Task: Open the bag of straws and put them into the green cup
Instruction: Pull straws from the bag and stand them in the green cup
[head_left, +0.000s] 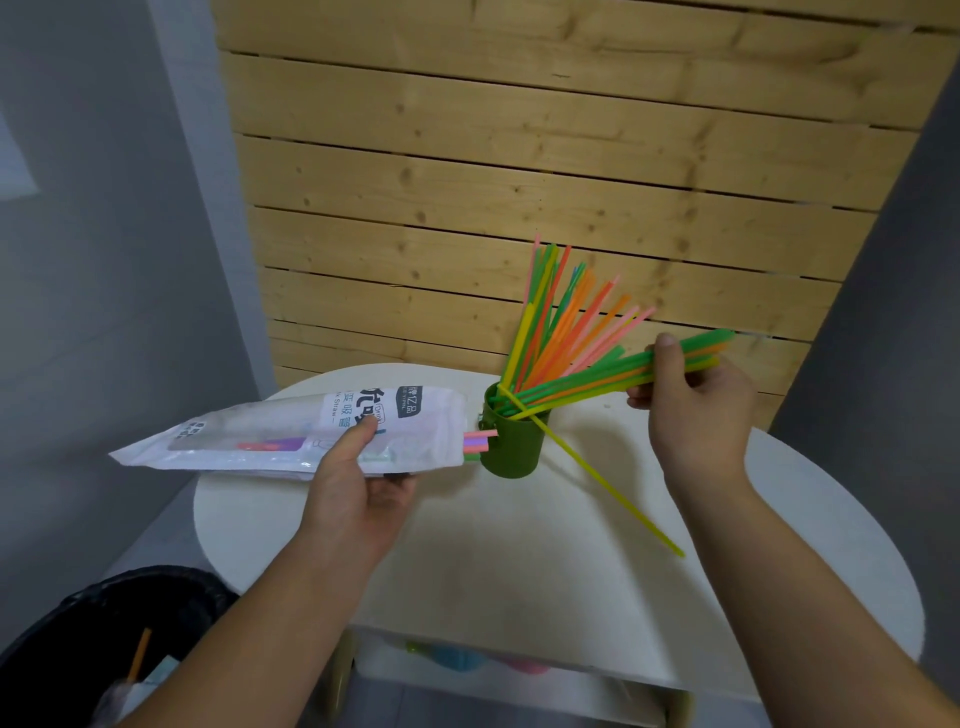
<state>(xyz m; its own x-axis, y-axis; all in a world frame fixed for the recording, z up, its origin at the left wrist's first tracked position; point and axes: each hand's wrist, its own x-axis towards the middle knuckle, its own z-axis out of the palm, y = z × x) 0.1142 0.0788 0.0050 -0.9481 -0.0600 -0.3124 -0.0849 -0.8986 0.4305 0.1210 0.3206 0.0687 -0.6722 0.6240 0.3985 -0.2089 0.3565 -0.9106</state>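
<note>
While two hands (358, 483) (696, 410) grip, one green cup (511, 447) stands.

Soft, dull indoor light, seen through a wide-angle lens that bends the edges.

The white round table (571, 545) is lit evenly by diffuse light, and only faint, soft-edged shadows are seen on it beneath the straw bag (249, 436) and beside the green cup (511, 447). The boards of the wooden slat wall (467, 156) are bowed toward the far edges. The right ends of the held straws (587, 376) are smeared by motion. The bin (130, 613) at the near left is left in gloom.
</note>
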